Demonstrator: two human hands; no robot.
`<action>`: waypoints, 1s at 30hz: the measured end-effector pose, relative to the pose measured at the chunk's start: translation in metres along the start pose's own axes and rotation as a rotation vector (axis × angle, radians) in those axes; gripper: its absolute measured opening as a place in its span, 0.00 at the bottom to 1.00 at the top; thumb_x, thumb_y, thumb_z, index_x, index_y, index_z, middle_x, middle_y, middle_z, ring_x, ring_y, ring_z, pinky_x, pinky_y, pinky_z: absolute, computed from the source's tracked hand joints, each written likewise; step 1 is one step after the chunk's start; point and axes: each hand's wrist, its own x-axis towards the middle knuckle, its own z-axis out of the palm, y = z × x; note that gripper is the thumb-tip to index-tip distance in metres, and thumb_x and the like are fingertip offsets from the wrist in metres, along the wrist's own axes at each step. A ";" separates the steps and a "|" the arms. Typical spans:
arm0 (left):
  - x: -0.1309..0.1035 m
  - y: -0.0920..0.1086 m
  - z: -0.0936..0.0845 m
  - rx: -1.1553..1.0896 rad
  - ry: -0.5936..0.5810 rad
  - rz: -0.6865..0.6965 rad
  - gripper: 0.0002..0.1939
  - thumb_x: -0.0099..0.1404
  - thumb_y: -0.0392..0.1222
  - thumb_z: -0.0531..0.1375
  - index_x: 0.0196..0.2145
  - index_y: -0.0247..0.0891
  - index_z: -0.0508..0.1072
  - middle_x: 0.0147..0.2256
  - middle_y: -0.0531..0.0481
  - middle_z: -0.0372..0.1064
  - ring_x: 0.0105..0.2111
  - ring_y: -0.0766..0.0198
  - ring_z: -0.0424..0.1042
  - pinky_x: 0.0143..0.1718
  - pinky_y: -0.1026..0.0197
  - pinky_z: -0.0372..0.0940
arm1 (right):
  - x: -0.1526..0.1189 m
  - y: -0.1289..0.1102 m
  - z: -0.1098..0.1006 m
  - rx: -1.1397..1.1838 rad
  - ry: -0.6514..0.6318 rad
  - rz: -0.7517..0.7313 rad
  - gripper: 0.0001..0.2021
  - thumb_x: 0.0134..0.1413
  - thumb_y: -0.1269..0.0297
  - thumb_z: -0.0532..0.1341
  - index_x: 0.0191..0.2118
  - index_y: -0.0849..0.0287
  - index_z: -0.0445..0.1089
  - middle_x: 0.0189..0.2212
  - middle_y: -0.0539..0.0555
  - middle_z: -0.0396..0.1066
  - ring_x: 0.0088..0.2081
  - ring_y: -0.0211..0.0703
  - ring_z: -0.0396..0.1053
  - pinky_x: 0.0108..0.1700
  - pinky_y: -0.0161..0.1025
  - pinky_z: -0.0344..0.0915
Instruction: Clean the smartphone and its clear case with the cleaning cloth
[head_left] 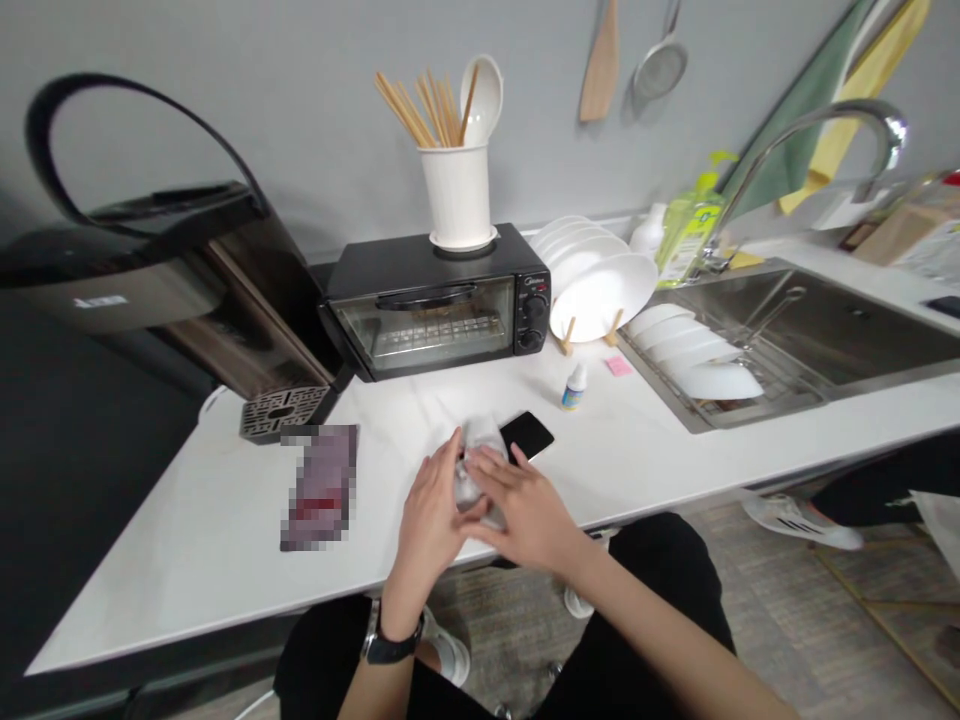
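Note:
A crumpled light-grey cloth-like item (484,432) lies on the white counter, partly covered by both hands. My left hand (435,505) rests along its left side, fingers extended. From the right, my right hand (521,505) lies over it with the fingers spread. The thumbs of both hands come close together at its near edge. A black phone (527,436) lies just behind my right hand. Farther right stands a small white bottle (574,387) with a blue label. What lies beneath my palms is hidden.
A toaster oven (442,310) bears a white utensil holder (459,195). A dark drink machine (225,300) and purple packet (324,488) are at left. Plates (604,297) and a sink (840,330) are at right, beside a pink note (619,366). Another person's shoe (802,522) shows below.

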 end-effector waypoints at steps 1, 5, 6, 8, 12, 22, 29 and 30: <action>0.000 0.000 0.000 0.000 -0.008 -0.002 0.34 0.50 0.40 0.52 0.51 0.46 0.36 0.49 0.51 0.48 0.49 0.57 0.47 0.50 0.49 0.43 | -0.003 -0.002 -0.001 0.022 -0.027 -0.028 0.27 0.40 0.49 0.48 0.48 0.53 0.48 0.49 0.49 0.49 0.51 0.40 0.43 0.52 0.44 0.39; 0.000 0.000 0.001 -0.005 0.001 -0.021 0.34 0.51 0.42 0.51 0.51 0.46 0.34 0.50 0.53 0.46 0.50 0.59 0.43 0.51 0.50 0.41 | -0.009 0.008 -0.008 -0.030 0.050 0.124 0.21 0.45 0.56 0.47 0.48 0.51 0.49 0.48 0.49 0.50 0.50 0.42 0.44 0.51 0.48 0.40; -0.001 0.000 0.002 -0.006 0.006 -0.024 0.33 0.51 0.42 0.50 0.51 0.47 0.34 0.50 0.53 0.46 0.51 0.59 0.43 0.51 0.51 0.41 | -0.007 0.009 -0.008 -0.055 0.091 0.166 0.21 0.45 0.57 0.47 0.48 0.53 0.49 0.48 0.51 0.49 0.50 0.43 0.44 0.51 0.49 0.40; -0.001 0.000 0.002 -0.006 0.000 -0.022 0.33 0.52 0.42 0.50 0.51 0.48 0.34 0.50 0.54 0.45 0.51 0.59 0.43 0.51 0.51 0.40 | -0.002 0.006 -0.005 -0.065 0.117 0.158 0.24 0.43 0.54 0.49 0.48 0.55 0.50 0.49 0.53 0.49 0.50 0.46 0.43 0.51 0.50 0.40; 0.000 -0.001 0.000 -0.001 -0.031 -0.019 0.33 0.51 0.40 0.50 0.50 0.49 0.35 0.50 0.55 0.44 0.50 0.59 0.44 0.51 0.52 0.41 | 0.000 -0.003 -0.001 0.000 0.012 0.001 0.25 0.40 0.51 0.49 0.48 0.51 0.48 0.48 0.49 0.50 0.50 0.42 0.45 0.51 0.48 0.42; 0.001 -0.003 0.001 -0.011 -0.018 -0.032 0.33 0.51 0.39 0.51 0.50 0.47 0.37 0.50 0.52 0.45 0.50 0.59 0.45 0.51 0.51 0.40 | 0.003 0.000 0.002 0.021 -0.035 -0.025 0.26 0.41 0.49 0.48 0.48 0.52 0.49 0.49 0.48 0.49 0.50 0.40 0.44 0.52 0.43 0.42; -0.002 -0.004 -0.001 -0.002 -0.003 -0.017 0.31 0.51 0.38 0.50 0.50 0.45 0.38 0.51 0.52 0.44 0.50 0.60 0.44 0.51 0.53 0.40 | 0.008 0.000 0.002 -0.033 0.050 0.069 0.25 0.43 0.53 0.48 0.49 0.56 0.48 0.49 0.52 0.47 0.51 0.43 0.42 0.52 0.47 0.38; -0.002 -0.004 -0.001 -0.001 -0.010 -0.012 0.31 0.51 0.37 0.50 0.51 0.45 0.38 0.51 0.52 0.44 0.50 0.61 0.44 0.51 0.53 0.40 | 0.007 -0.003 0.003 -0.008 0.007 -0.002 0.26 0.42 0.52 0.48 0.49 0.55 0.48 0.49 0.51 0.47 0.51 0.42 0.42 0.52 0.46 0.39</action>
